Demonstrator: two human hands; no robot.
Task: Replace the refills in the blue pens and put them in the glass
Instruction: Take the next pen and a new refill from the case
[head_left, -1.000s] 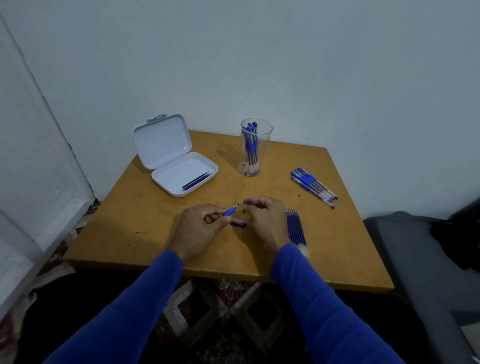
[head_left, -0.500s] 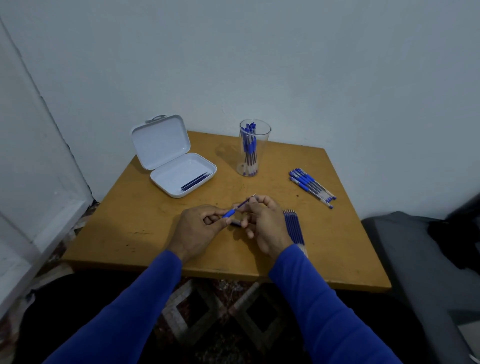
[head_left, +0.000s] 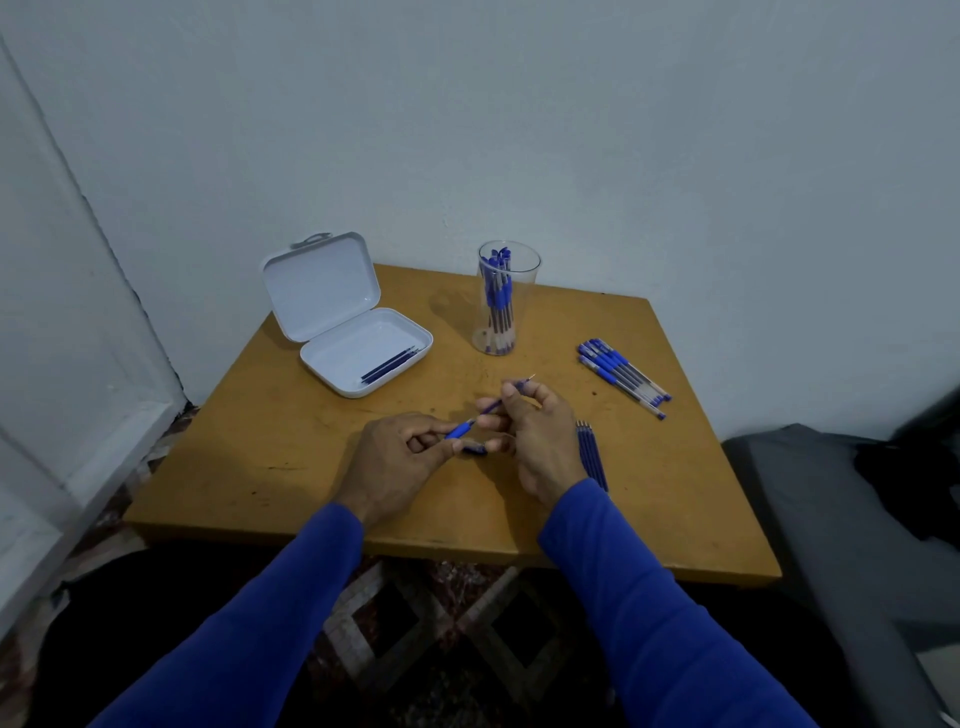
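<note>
At a wooden table (head_left: 260, 467), the left hand (head_left: 400, 457) pinches a blue pen barrel (head_left: 460, 429) while the right hand (head_left: 535, 436) pinches the refill (head_left: 511, 391) drawn partly out of it. Behind stand a glass (head_left: 501, 299) of pens, an open white case (head_left: 353, 317) holding refills, loose pens (head_left: 623, 374) at right and spare refills (head_left: 592, 454) just beside the right wrist.

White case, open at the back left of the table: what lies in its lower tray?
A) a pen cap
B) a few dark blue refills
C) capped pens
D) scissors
B: a few thin dark blue refills lie side by side along the right edge of the white case, with no caps or barrels on them.
</note>
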